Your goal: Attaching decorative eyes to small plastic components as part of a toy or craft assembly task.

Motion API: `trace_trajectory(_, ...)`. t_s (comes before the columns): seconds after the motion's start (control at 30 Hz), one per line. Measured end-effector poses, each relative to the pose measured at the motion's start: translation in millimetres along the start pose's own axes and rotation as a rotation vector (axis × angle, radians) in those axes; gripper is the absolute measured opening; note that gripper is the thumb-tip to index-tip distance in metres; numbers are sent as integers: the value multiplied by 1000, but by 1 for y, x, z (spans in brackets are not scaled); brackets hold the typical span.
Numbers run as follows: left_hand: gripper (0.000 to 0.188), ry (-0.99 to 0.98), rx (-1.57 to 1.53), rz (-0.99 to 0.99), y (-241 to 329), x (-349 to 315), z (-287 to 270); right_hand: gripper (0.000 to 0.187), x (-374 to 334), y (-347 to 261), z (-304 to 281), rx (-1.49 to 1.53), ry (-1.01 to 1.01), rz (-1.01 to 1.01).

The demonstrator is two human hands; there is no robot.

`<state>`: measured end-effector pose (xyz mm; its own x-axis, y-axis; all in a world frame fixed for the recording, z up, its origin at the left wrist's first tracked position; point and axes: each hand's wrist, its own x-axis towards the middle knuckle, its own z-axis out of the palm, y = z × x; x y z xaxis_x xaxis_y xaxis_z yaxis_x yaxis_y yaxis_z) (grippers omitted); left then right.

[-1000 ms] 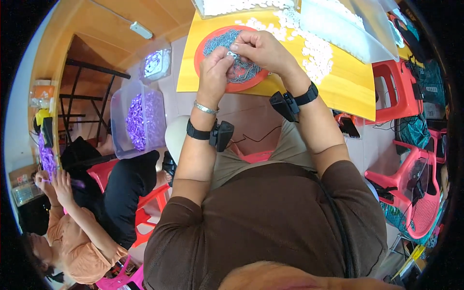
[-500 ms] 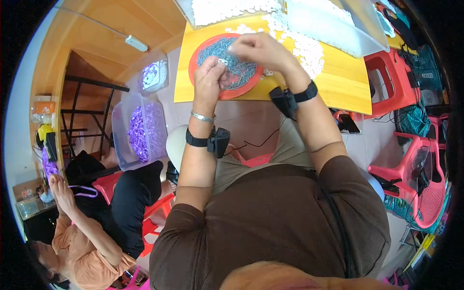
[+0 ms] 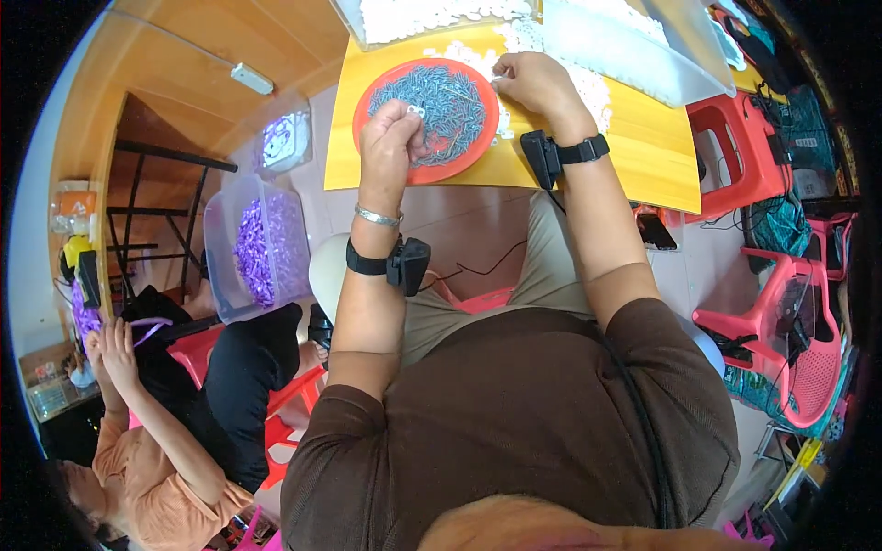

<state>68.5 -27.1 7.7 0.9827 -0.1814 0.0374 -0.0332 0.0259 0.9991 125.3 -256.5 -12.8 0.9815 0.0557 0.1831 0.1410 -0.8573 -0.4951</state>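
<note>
Wooden flooring fills the upper left of the frame, and a low yellow table (image 3: 588,156) with a smooth flat top sits at the upper middle. On the table stands a round red plate (image 3: 378,92), shallow and glossy, filled with a heap of thin grey-blue pieces (image 3: 441,101) that look like short pins or wires. Loose small white parts (image 3: 588,83) lie scattered on the table just right of the plate, and more of them fill a clear plastic tray (image 3: 432,14) at the top edge. A second clear lid or tray (image 3: 634,46) lies tilted at the upper right.

The left hand (image 3: 388,138) hangs over the lower left part of the plate, its fingers pinched shut on a small white piece (image 3: 415,111). The right hand (image 3: 533,83) rests at the plate's right rim, fingertips closed together on something tiny; what it is cannot be told. Both wrists carry black straps, the left also a silver bangle (image 3: 378,217).

At mid left a clear plastic tub (image 3: 220,220) holds purple pieces (image 3: 253,253). Red plastic stools (image 3: 735,156) stand at the right. Another person (image 3: 156,459) sits at the lower left.
</note>
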Motion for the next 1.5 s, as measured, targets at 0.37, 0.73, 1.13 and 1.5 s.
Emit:
trace_trajectory(0.37, 17, -4, -29, -42, 0, -2, 5, 18, 5, 9, 5, -54, 1, -70)
trace_trajectory(0.73, 15, -20, -96, -40, 8, -7, 5, 17, -9, -37, -20, 1216, -329, -183)
trace_trajectory(1.13, 14, 19, -210, 6, 15, -9, 7, 16, -16, -66, -9, 1254, -412, -207)
trace_trajectory(1.5, 17, 15, -51, -33, 12, -8, 8, 16, -20, -73, -10, 1077, -226, -217)
